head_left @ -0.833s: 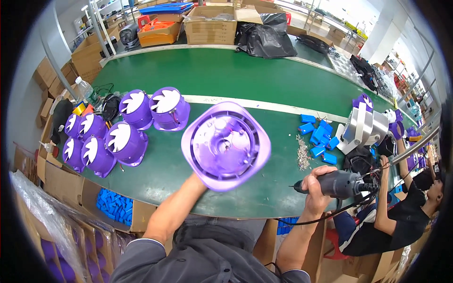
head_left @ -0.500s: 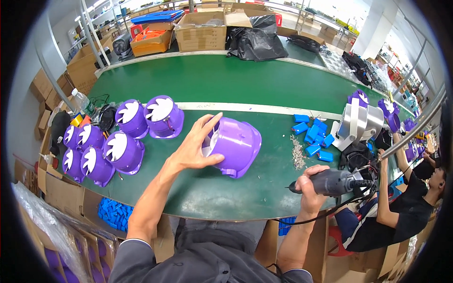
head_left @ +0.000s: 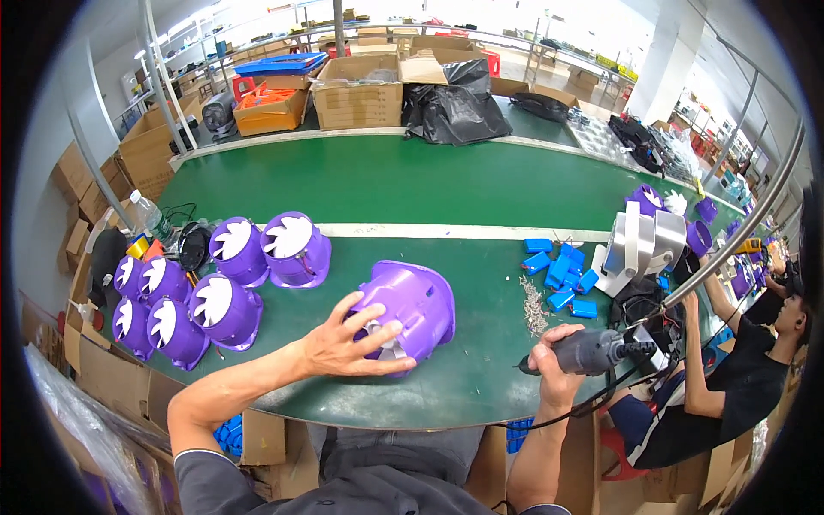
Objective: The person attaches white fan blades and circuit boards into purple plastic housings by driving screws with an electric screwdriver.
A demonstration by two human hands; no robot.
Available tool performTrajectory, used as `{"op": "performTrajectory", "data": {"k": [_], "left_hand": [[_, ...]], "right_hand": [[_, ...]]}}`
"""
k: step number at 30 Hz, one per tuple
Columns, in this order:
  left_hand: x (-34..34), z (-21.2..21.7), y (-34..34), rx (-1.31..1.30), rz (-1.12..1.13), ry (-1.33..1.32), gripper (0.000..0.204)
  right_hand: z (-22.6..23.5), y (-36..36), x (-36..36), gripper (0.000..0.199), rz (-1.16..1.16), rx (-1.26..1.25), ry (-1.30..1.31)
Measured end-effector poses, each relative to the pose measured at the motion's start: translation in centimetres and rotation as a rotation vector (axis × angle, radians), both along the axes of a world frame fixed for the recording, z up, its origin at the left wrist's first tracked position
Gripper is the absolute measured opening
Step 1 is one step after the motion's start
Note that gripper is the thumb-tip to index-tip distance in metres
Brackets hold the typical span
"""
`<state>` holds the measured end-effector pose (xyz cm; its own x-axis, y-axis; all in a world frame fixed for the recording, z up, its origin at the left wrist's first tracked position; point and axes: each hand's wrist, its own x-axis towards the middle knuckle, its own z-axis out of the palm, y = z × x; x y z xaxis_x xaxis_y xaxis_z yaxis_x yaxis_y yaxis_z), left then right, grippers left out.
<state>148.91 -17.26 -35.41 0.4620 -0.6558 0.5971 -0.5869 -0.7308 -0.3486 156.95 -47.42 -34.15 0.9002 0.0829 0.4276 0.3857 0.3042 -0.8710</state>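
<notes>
In the middle of the green table, a purple fan housing (head_left: 415,296) lies tilted on its side. My left hand (head_left: 342,345) grips its near left end with fingers spread over the opening; a white part shows between the fingers. My right hand (head_left: 556,378) is wrapped round a dark electric screwdriver (head_left: 590,353), its tip pointing left, apart from the housing. The screwdriver's black cord trails beneath it. Just beyond that tip lies a heap of small screws (head_left: 535,309), beside several blue battery packs (head_left: 560,271).
Several purple housings with white fan blades (head_left: 296,249) stand at the left. A silver lamp-like unit on a bracket (head_left: 639,240) is at the right, near a metal rail (head_left: 730,245). Another person (head_left: 738,378) works at far right. Boxes (head_left: 356,94) line the back.
The purple housing has turned and shifted slightly left and nearer, my left hand moving with it. The right hand keeps hold of the screwdriver. The view has tilted upward a little.
</notes>
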Motion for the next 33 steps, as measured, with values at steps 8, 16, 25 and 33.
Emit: {"op": "performTrajectory", "data": {"k": [8, 16, 25, 33], "left_hand": [[0.3, 3.7, -1.1, -0.343, 0.213, 0.474, 0.074], [4.7, 2.0, -0.3, -0.333, 0.437, 0.565, 0.085], [13.6, 2.2, 2.3, -0.577, 0.754, 0.796, 0.091], [23.6, 3.4, 6.1, -0.542, 1.046, 0.926, 0.096]], "right_hand": [[-0.4, 0.3, 0.0, 0.027, -0.001, -0.018, 0.03], [-0.3, 0.0, -0.3, 0.027, 0.019, -0.052, 0.003], [-0.2, -1.0, 0.0, 0.026, -0.025, -0.029, 0.014], [0.0, -2.6, -1.4, 0.027, -0.125, -0.056, 0.04]]}}
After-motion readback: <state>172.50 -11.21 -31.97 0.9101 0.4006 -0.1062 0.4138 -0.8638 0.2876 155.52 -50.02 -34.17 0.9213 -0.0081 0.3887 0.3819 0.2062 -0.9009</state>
